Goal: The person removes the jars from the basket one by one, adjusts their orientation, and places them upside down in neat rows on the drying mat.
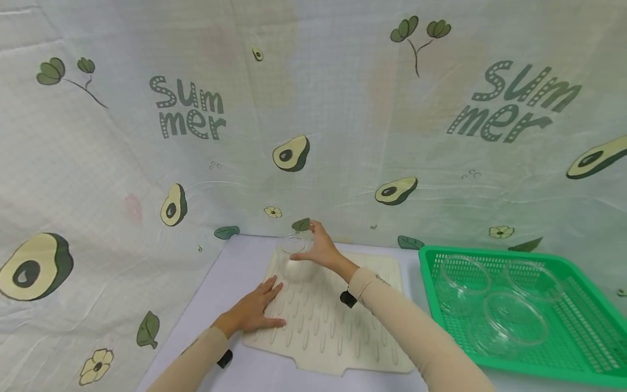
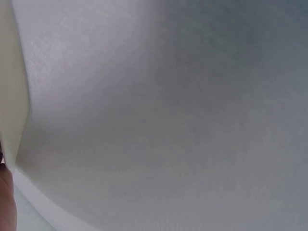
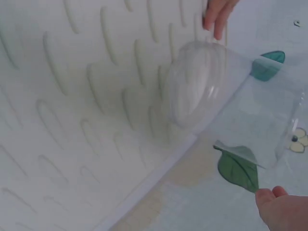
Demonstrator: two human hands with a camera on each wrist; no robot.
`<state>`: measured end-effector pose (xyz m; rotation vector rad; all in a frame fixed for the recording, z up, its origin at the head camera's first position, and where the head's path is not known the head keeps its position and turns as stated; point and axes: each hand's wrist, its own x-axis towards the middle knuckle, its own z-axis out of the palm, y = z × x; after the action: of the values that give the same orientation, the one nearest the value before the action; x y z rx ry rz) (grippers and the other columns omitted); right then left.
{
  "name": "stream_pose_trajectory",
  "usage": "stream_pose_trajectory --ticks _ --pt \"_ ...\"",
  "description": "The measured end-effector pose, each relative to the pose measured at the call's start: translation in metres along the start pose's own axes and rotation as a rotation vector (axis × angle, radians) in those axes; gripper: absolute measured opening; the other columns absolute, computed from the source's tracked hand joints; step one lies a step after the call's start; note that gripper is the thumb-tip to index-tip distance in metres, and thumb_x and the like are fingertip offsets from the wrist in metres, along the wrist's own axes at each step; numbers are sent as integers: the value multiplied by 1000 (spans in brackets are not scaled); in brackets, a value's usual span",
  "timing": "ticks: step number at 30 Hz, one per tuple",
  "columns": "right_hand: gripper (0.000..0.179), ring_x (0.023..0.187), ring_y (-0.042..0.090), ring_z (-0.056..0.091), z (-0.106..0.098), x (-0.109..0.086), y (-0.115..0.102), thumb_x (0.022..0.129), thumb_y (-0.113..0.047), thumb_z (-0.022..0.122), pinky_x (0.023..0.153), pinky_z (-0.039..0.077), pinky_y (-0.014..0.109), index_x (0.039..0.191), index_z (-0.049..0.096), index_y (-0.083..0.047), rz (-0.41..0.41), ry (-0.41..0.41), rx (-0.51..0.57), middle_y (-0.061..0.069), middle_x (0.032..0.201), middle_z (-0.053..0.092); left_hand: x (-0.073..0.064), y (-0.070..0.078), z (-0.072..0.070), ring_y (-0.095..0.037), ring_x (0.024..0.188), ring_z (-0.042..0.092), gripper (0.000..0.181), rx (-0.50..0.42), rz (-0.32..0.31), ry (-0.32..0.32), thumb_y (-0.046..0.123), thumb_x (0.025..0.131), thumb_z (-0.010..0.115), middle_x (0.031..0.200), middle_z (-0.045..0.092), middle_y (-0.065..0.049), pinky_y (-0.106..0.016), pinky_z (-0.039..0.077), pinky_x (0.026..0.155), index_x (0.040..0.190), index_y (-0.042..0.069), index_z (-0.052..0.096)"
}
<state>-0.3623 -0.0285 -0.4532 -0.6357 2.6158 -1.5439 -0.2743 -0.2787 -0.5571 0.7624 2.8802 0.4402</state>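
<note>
A clear plastic cup stands on the back left part of a cream ribbed mat. My right hand is spread in a wide curve beside the cup. Its thumb overlaps the cup's front, and the other fingers point up past the rim. Seen from the right wrist, fingertips show a little apart from the cup's wall. My left hand rests with spread fingers on the mat's left edge, close to the cup's base. In the left wrist view, only a blurred bit of the hand shows.
At the right stands a green plastic basket holding three clear cups, mouths up. A curtain printed with avocados hangs behind and at the left of the white table.
</note>
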Motion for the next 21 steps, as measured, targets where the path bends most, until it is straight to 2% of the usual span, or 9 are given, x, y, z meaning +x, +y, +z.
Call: stream_pose_trajectory --ticks 7,12,21 --pt "110 142 35 34 -41 -1 -21 75 -27 90 110 37 52 156 20 -1 -29 -11 11 20 154 36 0 4 -5 -48 144 23 106 -20 -20 -5 75 81 63 163 18 -20 -59 31 111 157 8 31" --pt "106 142 36 35 -68 -6 -25 77 -26 88 113 34 48 156 21 -2 -49 -35 15 20 155 35 1 7 -5 -48 144 23 106 -43 -42 -13 73 80 66 163 17 -20 -60 31 111 156 7 32" --pt "100 142 37 35 -130 -27 -37 80 -23 86 114 32 46 156 23 -3 -87 -37 45 19 153 37 -1 6 -4 -42 147 20 108 -40 -72 -15 76 78 65 164 17 -15 -59 30 112 157 10 31"
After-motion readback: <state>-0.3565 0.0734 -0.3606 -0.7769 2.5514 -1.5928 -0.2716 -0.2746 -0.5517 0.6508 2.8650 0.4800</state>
